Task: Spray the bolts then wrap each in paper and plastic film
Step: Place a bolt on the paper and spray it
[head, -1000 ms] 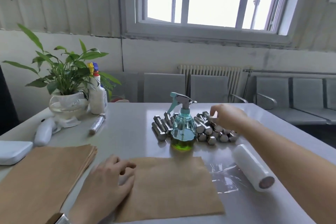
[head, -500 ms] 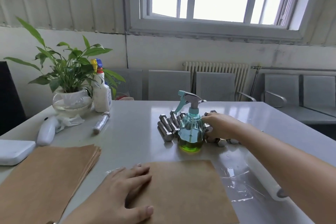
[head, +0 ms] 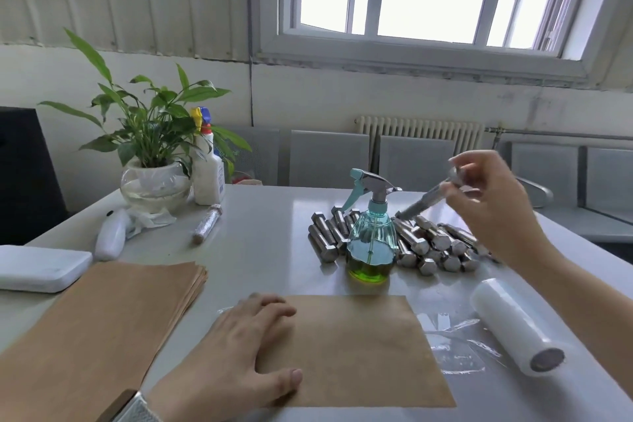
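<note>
We see the right hand (head: 493, 202) raised above the table (head: 267, 243), its fingertips pinching a bolt (head: 424, 202) near the head, the threaded shank slanting down toward the pile of bolts (head: 431, 247). The bolt is dull silver metal; its head is blurred and partly hidden by the fingers. The pile lies behind and to the right of the spray bottle (head: 371, 243), a clear teal bottle with yellow-green liquid at the bottom, which hides part of the pile. The left hand (head: 236, 349) rests flat, fingers relaxed, on the left edge of a brown paper sheet (head: 359, 349). A roll of plastic film (head: 513, 325) lies to the right, its loose end hard to make out.
</note>
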